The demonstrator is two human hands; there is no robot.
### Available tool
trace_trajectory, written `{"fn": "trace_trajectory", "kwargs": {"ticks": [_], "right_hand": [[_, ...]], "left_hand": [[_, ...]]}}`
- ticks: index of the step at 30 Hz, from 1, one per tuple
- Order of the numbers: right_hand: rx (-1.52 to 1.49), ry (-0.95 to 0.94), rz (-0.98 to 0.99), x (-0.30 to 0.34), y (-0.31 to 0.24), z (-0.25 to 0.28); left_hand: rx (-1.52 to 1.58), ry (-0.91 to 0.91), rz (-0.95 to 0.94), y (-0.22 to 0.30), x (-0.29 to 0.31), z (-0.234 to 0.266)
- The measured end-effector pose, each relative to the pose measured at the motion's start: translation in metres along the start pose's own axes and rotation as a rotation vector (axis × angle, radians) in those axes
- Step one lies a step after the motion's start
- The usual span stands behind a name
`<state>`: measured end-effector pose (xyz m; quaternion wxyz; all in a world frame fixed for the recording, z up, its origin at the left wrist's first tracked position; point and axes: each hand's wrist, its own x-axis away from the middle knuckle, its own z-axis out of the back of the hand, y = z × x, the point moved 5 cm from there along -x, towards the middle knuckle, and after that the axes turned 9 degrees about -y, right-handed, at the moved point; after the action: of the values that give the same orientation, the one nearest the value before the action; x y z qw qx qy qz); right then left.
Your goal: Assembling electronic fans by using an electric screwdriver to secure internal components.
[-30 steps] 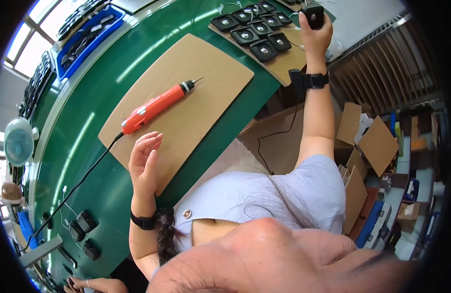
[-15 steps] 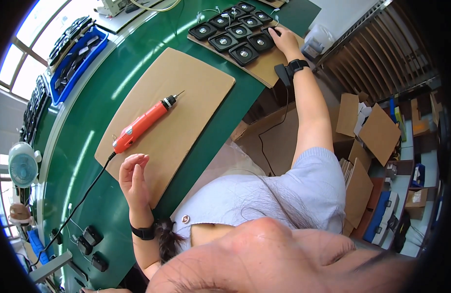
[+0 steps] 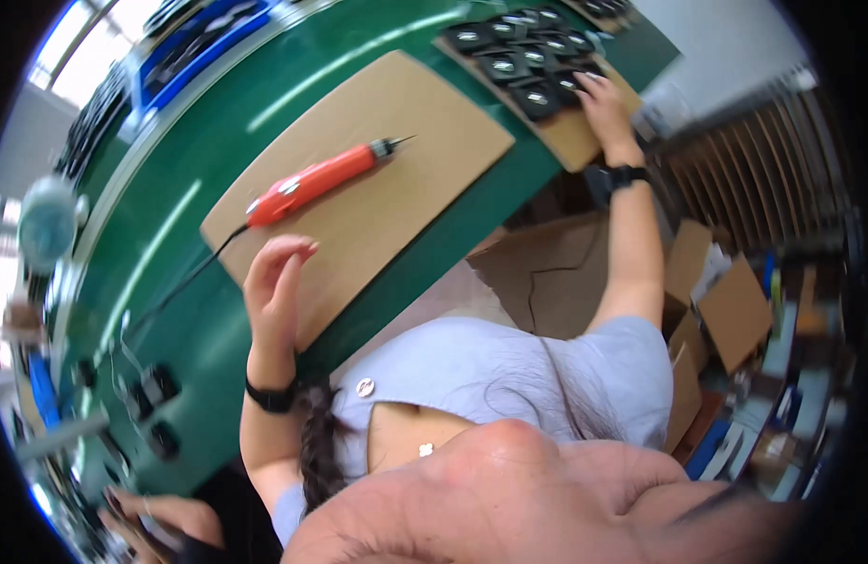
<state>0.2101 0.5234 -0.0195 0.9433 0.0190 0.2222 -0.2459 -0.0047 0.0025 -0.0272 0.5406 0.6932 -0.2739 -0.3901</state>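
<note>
On the green table a red electric screwdriver (image 3: 316,182) lies on a brown cardboard sheet (image 3: 406,202), bit toward the far right. My left hand (image 3: 276,282) hovers over the sheet's near left edge, just below the screwdriver's cable end. Its fingers are loosely bent, with nothing in them. At the far right my right hand (image 3: 605,111) has its fingers closed at the edge of a black square speaker-like unit (image 3: 568,86) in the nearest row. Several similar units (image 3: 503,64) with silvery round centres sit on a second cardboard sheet (image 3: 577,141). My right fingertips are partly blurred.
A blue bin (image 3: 201,54) of dark parts stands at the far left, near a fan (image 3: 48,224). Small black parts with white leads (image 3: 157,385) lie at the near left. Another person's arm (image 3: 175,517) shows there. Open cardboard boxes (image 3: 735,310) stand at the right.
The view has swung, shifting the table's contents across the picture. My right hand stays at the black units, its fingers now at a near-row unit's edge. Another person's arm shows more at lower left.
</note>
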Motion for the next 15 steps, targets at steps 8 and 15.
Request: {"fn": "trace_trajectory", "kwargs": {"ticks": [8, 15], "right_hand": [[-0.419, -0.242, 0.313, -0.031, -0.221, 0.048], [-0.354, -0.512, 0.866, -0.019, -0.408, 0.006]], "left_hand": [[-0.769, 0.130, -0.187, 0.074, 0.037, 0.009], [-1.415, 0.869, 0.144, 0.090, 0.165, 0.131]]}}
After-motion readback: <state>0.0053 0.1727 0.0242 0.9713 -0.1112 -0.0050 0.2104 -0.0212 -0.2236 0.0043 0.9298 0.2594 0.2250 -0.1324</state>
